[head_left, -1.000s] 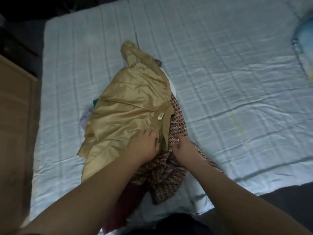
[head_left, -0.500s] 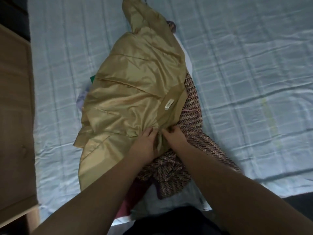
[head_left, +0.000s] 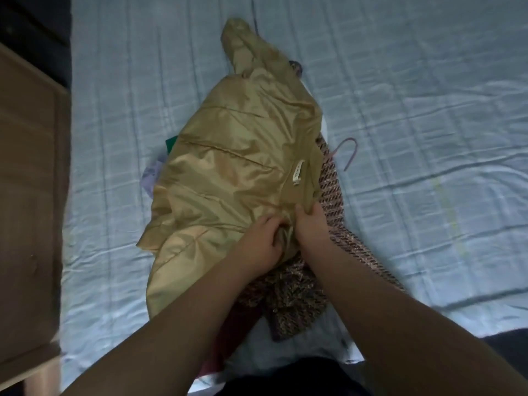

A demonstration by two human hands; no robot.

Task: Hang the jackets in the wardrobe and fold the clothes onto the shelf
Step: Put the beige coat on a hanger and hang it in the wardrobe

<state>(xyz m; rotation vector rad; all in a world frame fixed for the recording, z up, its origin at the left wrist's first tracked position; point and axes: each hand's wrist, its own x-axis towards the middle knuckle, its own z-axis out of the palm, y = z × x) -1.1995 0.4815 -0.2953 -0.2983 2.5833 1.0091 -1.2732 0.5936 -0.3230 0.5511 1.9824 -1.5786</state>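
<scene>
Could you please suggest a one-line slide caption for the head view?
Both hands, left and right, grip the shiny gold padded jacket lying atop a clothes pile on the pale blue checked bedsheet.

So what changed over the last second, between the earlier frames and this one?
The right hand left the tweed garment and came across to the gold jacket, now gripping its collar edge right beside the left hand, which kept its grip on the jacket. A pink hanger hook now shows beside the tweed. The jacket stays on top of the pile on the bed.

The small label (head_left: 297, 173) on the gold jacket (head_left: 228, 167) bears print, seemingly too blurred to read.
</scene>
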